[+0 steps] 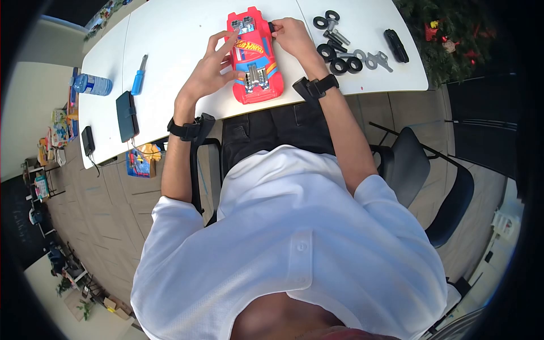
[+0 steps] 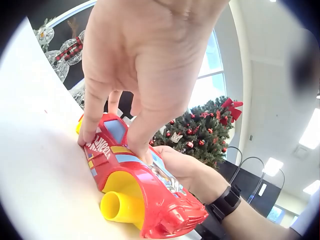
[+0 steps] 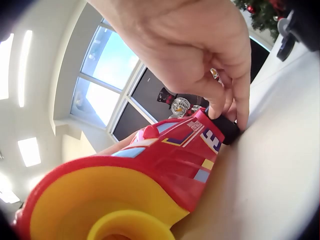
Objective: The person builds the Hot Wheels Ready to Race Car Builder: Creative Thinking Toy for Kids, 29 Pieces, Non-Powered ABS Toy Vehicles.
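Note:
A red toy car (image 1: 258, 62) with blue and yellow decals lies on the white table, its length pointing away from the person. The left hand (image 1: 211, 71) spans its left side; in the left wrist view, the fingers and thumb of that hand (image 2: 137, 60) grip the body (image 2: 120, 160) from above. On the far right side, the right hand (image 1: 294, 38) pinches a black wheel (image 3: 226, 129) against the car, seen in the right wrist view between thumb and fingers. A yellow hub (image 2: 119, 206) without a wheel shows at one wheel arch.
Right of the car lie several black wheels (image 1: 338, 66), bolts (image 1: 339, 37), grey wrench-like pieces (image 1: 378, 59) and a black case (image 1: 396, 46). To the left are a blue screwdriver (image 1: 138, 76), a dark wallet-like case (image 1: 127, 117), a water bottle (image 1: 93, 84) and a small black device (image 1: 88, 140).

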### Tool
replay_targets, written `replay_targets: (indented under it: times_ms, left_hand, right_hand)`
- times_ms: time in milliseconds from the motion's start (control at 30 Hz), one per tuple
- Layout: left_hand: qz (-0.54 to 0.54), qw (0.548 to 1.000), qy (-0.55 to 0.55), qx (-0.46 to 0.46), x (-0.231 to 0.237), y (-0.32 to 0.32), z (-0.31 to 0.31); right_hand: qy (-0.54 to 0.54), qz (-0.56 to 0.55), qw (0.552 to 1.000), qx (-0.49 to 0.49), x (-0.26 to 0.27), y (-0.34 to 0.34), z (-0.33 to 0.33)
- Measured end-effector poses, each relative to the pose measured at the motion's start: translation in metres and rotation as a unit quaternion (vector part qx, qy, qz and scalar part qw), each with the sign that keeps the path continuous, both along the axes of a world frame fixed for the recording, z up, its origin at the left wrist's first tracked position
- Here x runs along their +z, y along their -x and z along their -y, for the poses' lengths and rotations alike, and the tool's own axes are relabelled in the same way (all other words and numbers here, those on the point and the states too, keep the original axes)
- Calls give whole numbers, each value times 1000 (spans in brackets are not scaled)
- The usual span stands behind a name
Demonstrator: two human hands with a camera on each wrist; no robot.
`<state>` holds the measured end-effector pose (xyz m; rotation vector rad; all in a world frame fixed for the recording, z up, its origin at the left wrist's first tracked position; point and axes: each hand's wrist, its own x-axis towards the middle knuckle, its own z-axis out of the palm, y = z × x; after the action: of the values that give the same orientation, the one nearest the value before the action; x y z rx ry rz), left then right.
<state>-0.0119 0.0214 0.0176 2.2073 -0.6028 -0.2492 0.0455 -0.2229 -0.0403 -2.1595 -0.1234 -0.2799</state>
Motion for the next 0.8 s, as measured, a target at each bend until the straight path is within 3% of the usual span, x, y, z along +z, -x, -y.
replay_targets:
  times_ms: [167, 233, 367, 400, 433, 467, 533, 633, 800]
  left_hand:
    - [10, 1000, -1, -13, -5, -2, -2]
    - [5, 1000, 1, -18, -6, -3, -1]
    - [7, 1000, 1, -14, -6, -3, 0]
    - [16, 1000, 0, -16, -6, -3, 0]
    - [16, 1000, 0, -16, -5, -4, 0]
    - [22, 1000, -10, -18, -4, -3, 0]
    - [25, 999, -19, -20, -3, 0, 0]
    - [19, 999, -19, -22, -4, -1, 1]
    - [39, 998, -45, -28, -2, -1, 0]
  right_hand:
    - [-56, -49, 997, 12, 3, 7, 5]
    - [2, -87, 991, 99, 7, 5, 6]
    - [12, -108, 987, 116, 26, 27, 14]
    - [115, 8, 993, 32, 32, 42, 20]
    - [215, 123, 968, -52, 38, 56, 26]
    - [215, 121, 968, -51, 48, 70, 35]
    - [398, 85, 910, -79, 66, 90, 56]
    - [444, 7, 894, -52, 52, 87, 75]
    - [406, 16, 913, -47, 45, 81, 74]
